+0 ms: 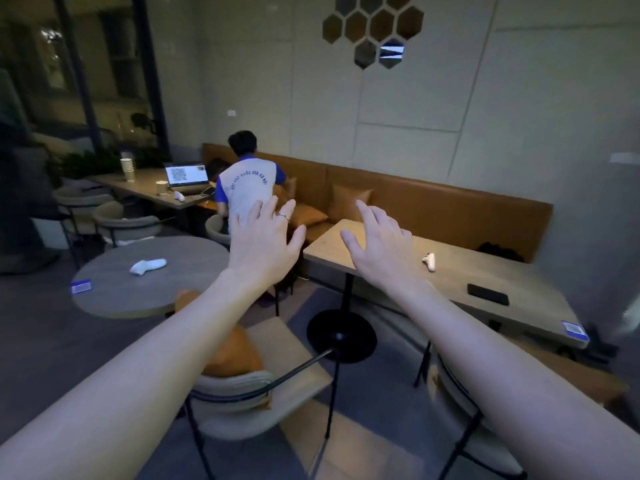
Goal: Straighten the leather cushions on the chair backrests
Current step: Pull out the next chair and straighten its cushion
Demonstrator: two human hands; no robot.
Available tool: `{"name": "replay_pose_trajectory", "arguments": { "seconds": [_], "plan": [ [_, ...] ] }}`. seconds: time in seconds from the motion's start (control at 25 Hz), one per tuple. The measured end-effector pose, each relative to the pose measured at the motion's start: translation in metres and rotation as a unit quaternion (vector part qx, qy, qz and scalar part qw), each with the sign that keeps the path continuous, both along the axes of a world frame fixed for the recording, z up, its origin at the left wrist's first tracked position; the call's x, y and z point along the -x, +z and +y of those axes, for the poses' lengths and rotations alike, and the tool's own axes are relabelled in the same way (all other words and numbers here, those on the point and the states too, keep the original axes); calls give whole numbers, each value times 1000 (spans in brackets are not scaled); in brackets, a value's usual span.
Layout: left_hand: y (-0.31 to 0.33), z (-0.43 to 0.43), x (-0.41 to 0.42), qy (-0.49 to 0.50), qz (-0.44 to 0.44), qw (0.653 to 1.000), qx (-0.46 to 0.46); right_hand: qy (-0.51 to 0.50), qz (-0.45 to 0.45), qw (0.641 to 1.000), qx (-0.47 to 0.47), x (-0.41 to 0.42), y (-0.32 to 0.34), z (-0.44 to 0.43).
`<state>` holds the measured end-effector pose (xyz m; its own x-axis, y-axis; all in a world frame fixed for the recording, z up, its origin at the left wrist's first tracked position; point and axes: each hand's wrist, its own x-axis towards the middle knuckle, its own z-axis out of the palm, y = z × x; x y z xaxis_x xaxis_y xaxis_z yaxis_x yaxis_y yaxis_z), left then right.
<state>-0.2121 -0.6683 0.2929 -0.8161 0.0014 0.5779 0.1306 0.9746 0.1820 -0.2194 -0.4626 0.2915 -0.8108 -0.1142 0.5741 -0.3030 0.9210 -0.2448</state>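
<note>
Both my arms are stretched forward in the air, fingers spread, holding nothing. My left hand (265, 239) wears a ring and my right hand (377, 242) hovers over the near corner of the long table (485, 282). Below my left forearm a tan leather cushion (235, 351) rests against the backrest of a beige chair (242, 407). On the brown leather bench (433, 202) along the wall, one cushion (349, 202) stands upright and another (308, 214) lies flat beside it.
A person in a grey and blue shirt (246, 188) bends at the bench, back turned. A round table (149, 275) carries a white controller (147, 266). The long table holds another controller (429, 261) and a dark phone (488, 294). More chairs stand at left.
</note>
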Motion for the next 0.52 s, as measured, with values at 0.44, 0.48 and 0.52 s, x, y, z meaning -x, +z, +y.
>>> {"name": "replay_pose_trajectory", "arguments": {
  "seconds": [0.44, 0.48, 0.52],
  "plan": [
    [-129, -127, 97, 109, -146, 983, 13, 78, -175, 981, 11, 122, -157, -135],
    [-140, -137, 110, 115, -163, 980, 11, 82, -196, 977, 6, 135, -172, -145],
    [-150, -146, 122, 121, -179, 976, 9, 86, -216, 973, 2, 147, -185, -153]
  ]
}}
